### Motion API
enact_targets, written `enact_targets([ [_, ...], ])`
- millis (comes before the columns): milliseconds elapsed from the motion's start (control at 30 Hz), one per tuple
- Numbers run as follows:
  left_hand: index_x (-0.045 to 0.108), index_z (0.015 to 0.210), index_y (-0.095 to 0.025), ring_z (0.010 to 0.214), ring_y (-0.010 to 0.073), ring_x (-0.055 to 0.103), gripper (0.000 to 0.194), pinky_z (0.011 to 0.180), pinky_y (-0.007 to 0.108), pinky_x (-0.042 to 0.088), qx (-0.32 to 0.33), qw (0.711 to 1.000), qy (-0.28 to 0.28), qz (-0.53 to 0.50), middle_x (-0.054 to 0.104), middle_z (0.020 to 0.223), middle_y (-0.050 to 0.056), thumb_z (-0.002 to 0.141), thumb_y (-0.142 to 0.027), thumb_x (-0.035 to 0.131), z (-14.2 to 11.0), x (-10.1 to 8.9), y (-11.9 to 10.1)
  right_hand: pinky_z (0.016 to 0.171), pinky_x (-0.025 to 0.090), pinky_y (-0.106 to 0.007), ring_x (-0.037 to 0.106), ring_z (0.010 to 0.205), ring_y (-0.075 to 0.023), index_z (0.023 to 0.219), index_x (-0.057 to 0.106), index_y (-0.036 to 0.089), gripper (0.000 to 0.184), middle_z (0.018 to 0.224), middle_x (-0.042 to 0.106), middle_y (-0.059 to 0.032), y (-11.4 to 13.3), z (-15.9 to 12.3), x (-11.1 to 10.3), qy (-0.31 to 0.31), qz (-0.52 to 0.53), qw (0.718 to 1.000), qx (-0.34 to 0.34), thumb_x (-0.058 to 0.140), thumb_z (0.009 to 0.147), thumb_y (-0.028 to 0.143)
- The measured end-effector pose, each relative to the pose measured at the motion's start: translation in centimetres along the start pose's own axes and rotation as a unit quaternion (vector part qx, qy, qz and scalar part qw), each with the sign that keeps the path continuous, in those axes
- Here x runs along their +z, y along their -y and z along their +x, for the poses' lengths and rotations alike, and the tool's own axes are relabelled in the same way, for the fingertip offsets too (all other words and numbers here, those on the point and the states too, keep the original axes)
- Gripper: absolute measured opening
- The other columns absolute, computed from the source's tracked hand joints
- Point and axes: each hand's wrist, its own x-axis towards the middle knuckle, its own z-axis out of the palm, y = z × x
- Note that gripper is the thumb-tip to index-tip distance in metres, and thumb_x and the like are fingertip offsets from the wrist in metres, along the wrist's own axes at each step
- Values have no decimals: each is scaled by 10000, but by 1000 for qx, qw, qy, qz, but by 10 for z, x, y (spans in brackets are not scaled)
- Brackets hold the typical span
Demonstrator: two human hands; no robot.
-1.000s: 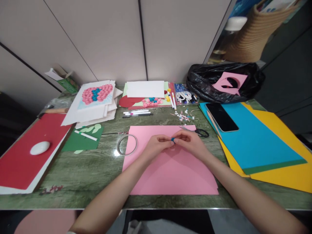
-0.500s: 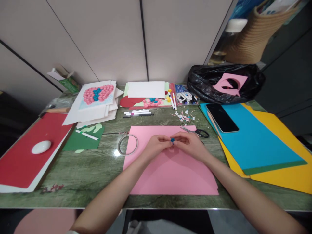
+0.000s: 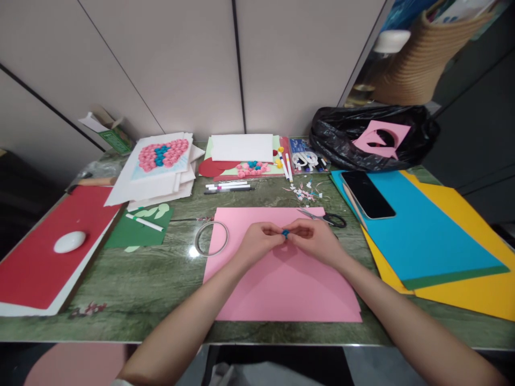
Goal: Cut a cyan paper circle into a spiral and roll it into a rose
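Between the fingertips of both hands is a small blue paper rosette (image 3: 285,234), pinched from either side. My left hand (image 3: 261,238) has its thumb and fingers closed on the rosette's left side. Facing it, my right hand (image 3: 314,239) grips the other side the same way. Both hands hover over pink paper sheets (image 3: 281,289). Just beyond my right hand lie scissors (image 3: 333,220) with black handles, partly over the paper's far edge. A roll of tape (image 3: 197,241) rests across the left edge of the pink paper.
A picture of pink and blue rosettes (image 3: 163,155) lies back left on white sheets. Red paper (image 3: 36,273) carries a white egg-shaped object (image 3: 70,242). Right are blue paper (image 3: 422,236), a phone (image 3: 368,194) and a black bag (image 3: 333,139). Paper scraps (image 3: 303,192) lie beyond the scissors.
Both hands stay in nearly the same place, still pinching the blue rosette. It shows slightly more between the fingertips now. The view has shifted a little; the table things have not moved.
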Motion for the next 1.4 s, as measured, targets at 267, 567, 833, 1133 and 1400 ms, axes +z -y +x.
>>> enact_targets([
  [267,654,657,-127,557,130,574,98,546,224,378,1,1000,-16,2,664,579,36,582,-186,677,1,0,1,697,577,-303,708,714,-176,881,709,192,186,820,747,-32,-1,0,3,-11,12,1000,5,616,723,219],
  [567,675,768,-133,532,98,541,176,506,203,326,-10,1000,9,-20,664,610,21,607,-198,705,2,-5,2,641,566,-309,691,659,-166,851,663,203,139,768,728,-15,-2,3,0,-16,31,999,20,635,743,286],
  [833,665,841,-144,601,96,558,288,546,207,329,-11,998,32,-58,679,679,34,641,-334,751,3,-6,3,662,544,-299,683,706,-171,844,601,189,200,769,709,-25,6,3,-5,-8,55,998,22,632,764,370],
  [1133,634,713,-125,609,107,571,128,585,222,377,6,998,64,-5,656,661,30,661,-231,685,0,-7,0,638,509,-275,649,664,-149,750,604,183,134,712,685,-13,12,-3,-4,27,-25,999,0,570,804,300],
  [1400,577,737,-146,606,110,579,81,588,214,390,49,997,20,64,626,639,-4,689,-184,630,0,-4,2,674,474,-291,612,662,-144,763,613,194,58,719,667,1,15,-7,0,-12,-124,991,-37,555,770,198],
])
